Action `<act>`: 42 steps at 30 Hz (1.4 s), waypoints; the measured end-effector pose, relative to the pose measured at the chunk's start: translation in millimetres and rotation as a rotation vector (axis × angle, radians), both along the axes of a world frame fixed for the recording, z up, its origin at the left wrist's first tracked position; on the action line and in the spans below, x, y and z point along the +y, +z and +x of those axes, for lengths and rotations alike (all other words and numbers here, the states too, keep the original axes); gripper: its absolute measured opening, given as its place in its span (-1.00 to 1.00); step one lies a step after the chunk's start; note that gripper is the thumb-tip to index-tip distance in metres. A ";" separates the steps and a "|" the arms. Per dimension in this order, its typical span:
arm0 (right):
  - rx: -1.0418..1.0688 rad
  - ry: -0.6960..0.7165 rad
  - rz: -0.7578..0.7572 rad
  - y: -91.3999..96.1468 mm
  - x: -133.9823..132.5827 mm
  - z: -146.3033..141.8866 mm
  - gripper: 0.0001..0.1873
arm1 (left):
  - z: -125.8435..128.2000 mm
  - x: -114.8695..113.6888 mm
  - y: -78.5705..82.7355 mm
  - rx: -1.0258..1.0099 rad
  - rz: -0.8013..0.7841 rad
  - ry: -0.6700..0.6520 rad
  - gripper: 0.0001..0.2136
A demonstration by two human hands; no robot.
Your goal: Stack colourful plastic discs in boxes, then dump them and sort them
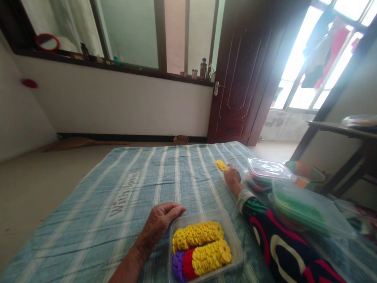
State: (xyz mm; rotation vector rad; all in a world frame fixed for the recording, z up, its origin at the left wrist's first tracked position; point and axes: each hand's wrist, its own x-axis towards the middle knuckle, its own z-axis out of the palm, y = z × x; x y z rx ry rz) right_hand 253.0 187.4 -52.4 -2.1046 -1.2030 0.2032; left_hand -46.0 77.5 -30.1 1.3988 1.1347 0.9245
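A clear plastic box [235, 255] on the bed holds rows of yellow flower-shaped discs [200, 234], with short red [189, 264] and purple [178, 267] stretches in the lower row. By the box's far left corner is my left hand [160, 222], its fingers folded together and thumb laid along them; I see nothing in it. My right hand [233, 177] reaches out over the bedsheet farther off. Its fingertips meet the near right end of a small yellow group of flower-shaped discs [221, 165]. The right fingers are small and partly hidden.
To the right of my right arm stand a lidded clear box [271, 169] and a larger clear box with green contents [306, 210]. The striped bedsheet [141, 188] spreads to the left. Beyond the bed are a dark red door [238, 70] and a window ledge [132, 68] with bottles.
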 end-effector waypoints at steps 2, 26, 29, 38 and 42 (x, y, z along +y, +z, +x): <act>-0.045 0.002 -0.034 -1.4 7.9 1.2 -0.60 | 0.2 0.0 -0.6 0.003 0.003 0.003 -0.70; -0.237 0.106 -0.072 -8.0 17.9 17.8 -0.69 | 1.6 4.0 -4.2 0.049 0.016 0.016 -0.69; -0.220 0.079 -0.055 -8.9 16.3 17.1 -0.67 | 1.4 4.9 -4.6 0.042 0.012 0.020 -0.68; -0.202 0.083 -0.066 1.5 5.4 10.9 -0.71 | -2.2 11.5 -10.0 0.020 0.033 0.028 -0.68; -0.230 0.166 -0.096 15.3 -2.7 6.3 -0.69 | -1.4 10.4 -7.7 -0.002 0.022 0.034 -0.68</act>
